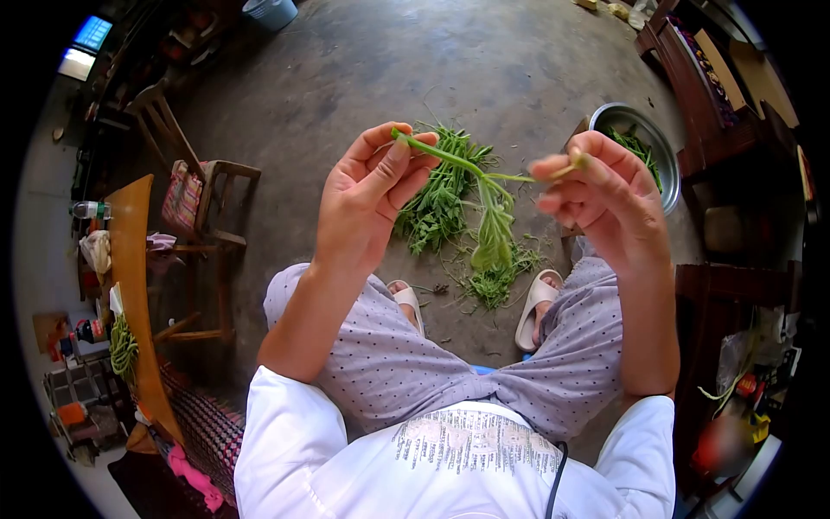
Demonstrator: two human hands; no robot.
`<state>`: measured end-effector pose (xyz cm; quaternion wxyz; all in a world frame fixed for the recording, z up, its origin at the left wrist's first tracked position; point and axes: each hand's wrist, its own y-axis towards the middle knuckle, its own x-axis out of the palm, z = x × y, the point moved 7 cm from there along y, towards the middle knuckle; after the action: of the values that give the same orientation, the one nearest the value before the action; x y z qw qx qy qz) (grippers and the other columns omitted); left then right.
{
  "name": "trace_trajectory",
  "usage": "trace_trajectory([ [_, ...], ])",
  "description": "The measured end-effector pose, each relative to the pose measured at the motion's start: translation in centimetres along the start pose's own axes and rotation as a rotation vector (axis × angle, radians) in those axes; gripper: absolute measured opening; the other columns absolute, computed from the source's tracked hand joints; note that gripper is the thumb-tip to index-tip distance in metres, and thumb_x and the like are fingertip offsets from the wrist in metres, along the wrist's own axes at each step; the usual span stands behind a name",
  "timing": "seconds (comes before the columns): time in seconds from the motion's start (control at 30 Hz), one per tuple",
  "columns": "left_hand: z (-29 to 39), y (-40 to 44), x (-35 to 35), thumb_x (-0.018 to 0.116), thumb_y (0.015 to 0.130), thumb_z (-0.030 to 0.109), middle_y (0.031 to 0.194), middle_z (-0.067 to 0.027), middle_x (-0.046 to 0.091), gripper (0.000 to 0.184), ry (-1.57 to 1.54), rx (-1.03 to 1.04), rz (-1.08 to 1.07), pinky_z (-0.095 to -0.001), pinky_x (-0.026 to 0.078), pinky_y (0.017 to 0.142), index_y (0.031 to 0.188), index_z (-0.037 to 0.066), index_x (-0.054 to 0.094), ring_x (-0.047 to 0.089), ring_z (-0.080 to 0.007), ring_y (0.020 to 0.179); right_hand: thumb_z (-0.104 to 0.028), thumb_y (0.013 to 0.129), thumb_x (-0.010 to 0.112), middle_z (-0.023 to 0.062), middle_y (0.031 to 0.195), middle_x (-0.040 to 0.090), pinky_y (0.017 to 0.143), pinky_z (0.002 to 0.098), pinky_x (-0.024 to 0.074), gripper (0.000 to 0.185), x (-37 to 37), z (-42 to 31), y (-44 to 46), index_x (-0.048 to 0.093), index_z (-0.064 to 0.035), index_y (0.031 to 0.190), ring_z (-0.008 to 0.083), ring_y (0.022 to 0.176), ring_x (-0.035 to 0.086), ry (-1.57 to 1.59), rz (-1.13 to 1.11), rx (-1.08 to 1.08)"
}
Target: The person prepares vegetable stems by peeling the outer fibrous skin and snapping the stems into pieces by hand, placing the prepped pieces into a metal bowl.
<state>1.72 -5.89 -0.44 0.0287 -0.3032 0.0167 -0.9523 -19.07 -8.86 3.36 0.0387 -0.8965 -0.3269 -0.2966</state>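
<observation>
A green stem with limp leaves [493,233] stretches between my two hands, above the floor. My left hand [378,177] pinches its thick end between thumb and fingers. A thin side stalk runs right to my right hand [609,186], whose thumb and forefinger are closed on it, with some blur at the fingertips. Below and behind the stem, a heap of leafy greens [441,195] lies on the concrete floor. Smaller leafy scraps [491,287] lie between my feet. Right behind my right hand stands a metal basin [670,186] with green stalks inside.
A wooden chair [207,186] with a patterned cloth stands at the left, beside a wooden table [130,259] holding a bottle. Dark wooden furniture [692,104] lines the right side. A blue bucket [270,12] is at the top left.
</observation>
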Motion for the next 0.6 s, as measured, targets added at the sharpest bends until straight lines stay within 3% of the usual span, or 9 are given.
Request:
trace_trajectory([
  [0.23, 0.0, 0.4, -0.7, 0.054, 0.093, 0.007, 0.111, -0.0146, 0.062, 0.026, -0.054, -0.007, -0.01, -0.0242, 0.055, 0.084, 0.118, 0.001, 0.053, 0.064, -0.0188, 0.099, -0.012, 0.096, 0.048, 0.0112, 0.081, 0.063, 0.061, 0.0258, 0.0545, 0.016, -1.2, -2.0, -1.1, 0.053, 0.0007, 0.106, 0.0173, 0.074, 0.066, 0.055, -0.171, -0.063],
  [0.3, 0.1, 0.2, -0.1, 0.055, 0.093, 0.007, 0.109, -0.0145, 0.063, 0.025, 0.0, 0.006, -0.033, -0.0263, 0.055, 0.085, 0.117, 0.0, 0.054, 0.064, -0.0189, 0.099, -0.013, 0.095, 0.052, 0.0079, 0.079, 0.061, 0.059, 0.0239, 0.0518, 0.016, -0.9, -2.3, -0.9, 0.055, 0.0012, 0.101, 0.0119, 0.066, 0.06, -0.052, -0.162, -0.075],
  [0.37, 0.0, -0.1, 0.5, 0.055, 0.093, 0.007, 0.108, -0.0144, 0.063, 0.024, 0.053, 0.011, -0.062, -0.0284, 0.055, 0.085, 0.116, -0.001, 0.056, 0.064, -0.019, 0.099, -0.016, 0.093, 0.057, 0.0043, 0.077, 0.061, 0.056, 0.022, 0.0484, 0.018, -1.9, -2.0, -0.6, 0.059, 0.0013, 0.097, 0.0073, 0.062, 0.055, -0.276, 0.051, -0.017],
  [0.43, -0.3, -0.4, 1.3, 0.056, 0.093, 0.008, 0.106, -0.0129, 0.064, 0.024, 0.107, 0.007, -0.123, -0.0281, 0.054, 0.085, 0.116, -0.001, 0.057, 0.064, -0.0179, 0.097, -0.013, 0.089, 0.064, -0.0001, 0.074, 0.06, 0.052, 0.0177, 0.0419, 0.015, -1.5, -1.2, -0.3, 0.063, -0.0004, 0.095, 0.0025, 0.059, 0.049, -0.509, 0.026, -0.006],
  [0.53, -1.2, -0.8, 2.2, 0.056, 0.093, 0.009, 0.107, -0.0102, 0.063, 0.028, 0.211, 0.016, -0.181, -0.0277, 0.054, 0.084, 0.12, -0.001, 0.056, 0.064, -0.0172, 0.096, -0.008, 0.085, 0.068, -0.0006, 0.075, 0.059, 0.051, 0.0172, 0.0386, 0.013, 0.1, 0.9, -0.2, 0.064, -0.0007, 0.095, 0.0024, 0.059, 0.048, -0.516, 0.084, 0.0],
  [0.6, -1.7, -1.0, 2.8, 0.056, 0.093, 0.009, 0.105, -0.0098, 0.064, 0.029, 0.235, 0.017, -0.19, -0.0278, 0.054, 0.084, 0.12, -0.002, 0.056, 0.064, -0.0166, 0.095, -0.005, 0.081, 0.07, 0.0006, 0.076, 0.057, 0.051, 0.0193, 0.039, 0.012, 1.1, 0.5, -0.3, 0.067, -0.0016, 0.092, 0.0043, 0.06, 0.049, -0.803, 0.144, -0.165],
])
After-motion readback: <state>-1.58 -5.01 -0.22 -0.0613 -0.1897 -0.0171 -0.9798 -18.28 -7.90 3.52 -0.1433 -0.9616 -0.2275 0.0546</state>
